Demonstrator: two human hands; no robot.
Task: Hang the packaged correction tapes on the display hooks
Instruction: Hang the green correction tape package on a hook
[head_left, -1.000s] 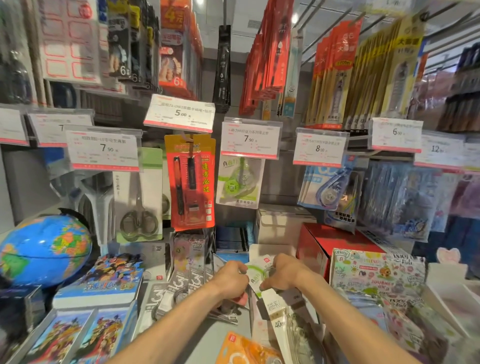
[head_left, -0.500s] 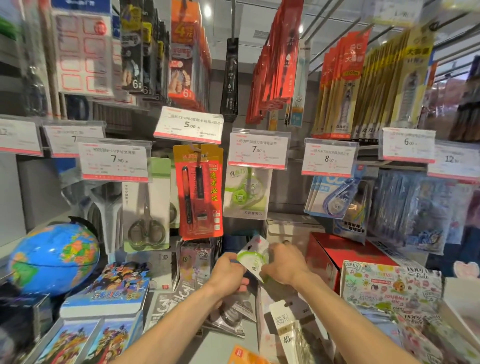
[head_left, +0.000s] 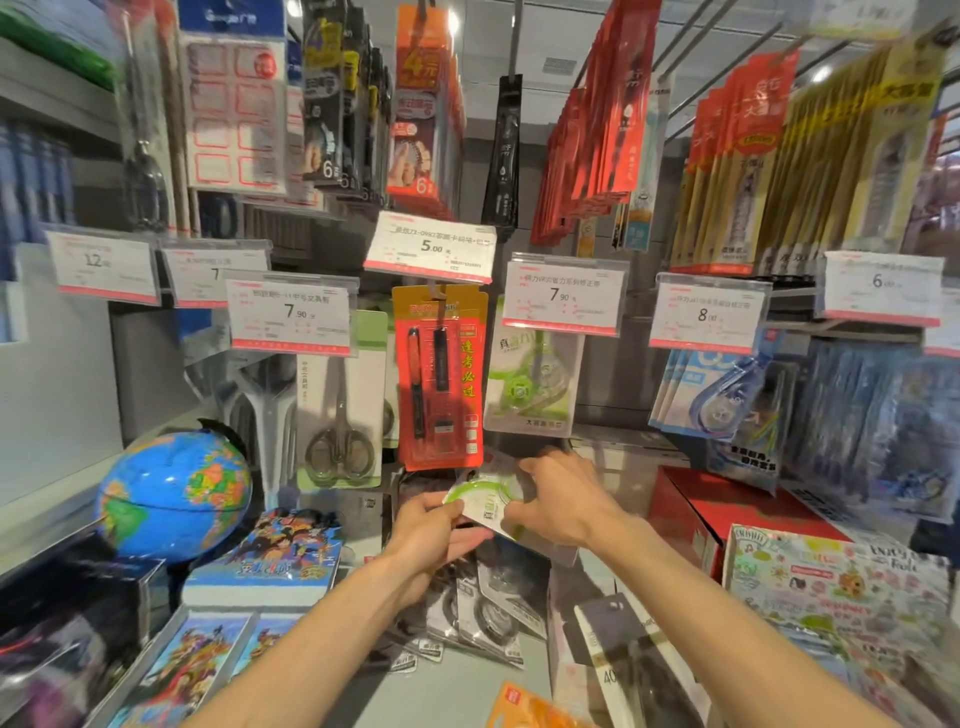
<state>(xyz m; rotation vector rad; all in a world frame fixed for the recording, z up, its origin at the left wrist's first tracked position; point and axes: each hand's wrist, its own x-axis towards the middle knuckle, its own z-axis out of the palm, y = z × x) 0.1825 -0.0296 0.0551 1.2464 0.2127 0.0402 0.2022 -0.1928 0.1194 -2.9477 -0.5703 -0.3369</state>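
Your left hand (head_left: 431, 525) and right hand (head_left: 558, 499) are both clamped on one green tape pack (head_left: 485, 501), tilted between them just below the hung tape pack (head_left: 530, 384) under the 7.90 tag (head_left: 563, 296), right of the red card (head_left: 440, 379).

A globe (head_left: 174, 493) stands at the lower left, just beside a cartoon-covered book (head_left: 283, 553) lying flat on the shelf. Above them hang carded scissors (head_left: 337, 415) under a price tag (head_left: 291, 314) reading 7.90, and next to those a red pen pack (head_left: 440, 379) under a 5.00 tag (head_left: 430, 248). A red box (head_left: 727, 514) sits at the right, with a sticker-patterned box (head_left: 836, 582) in front of it.
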